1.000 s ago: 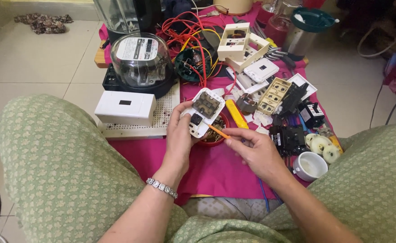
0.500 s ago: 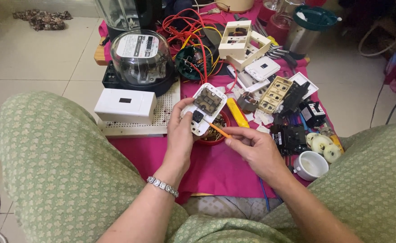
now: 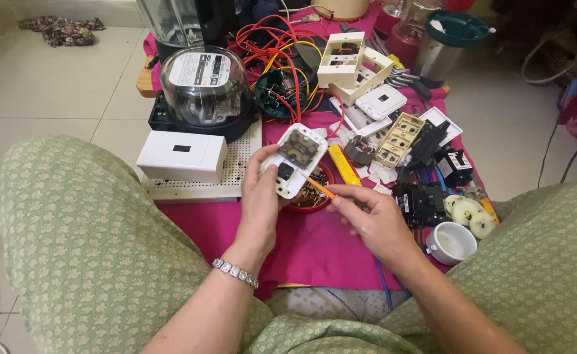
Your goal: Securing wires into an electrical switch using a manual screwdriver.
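Socket plate getting poked with a screwdriver over a floor full of electrical bits

The pink cloth [image 3: 314, 242] on the floor carries one glass-domed meter [image 3: 204, 85], one white box [image 3: 182, 156], two empty frames [image 3: 354, 65], one white cup [image 3: 452, 242]. Left hand [image 3: 262, 200] has its fingers wrapped round the white socket plate [image 3: 295, 160], held up over a red bowl [image 3: 311, 196], I think. Right hand [image 3: 373, 219] pinches one orange screwdriver [image 3: 319, 188], tip at the plate. The plate has barely shifted since earlier.

one glass-domed meter [image 3: 204, 85], one white box [image 3: 182, 155], one white cup [image 3: 452, 241], two hands.
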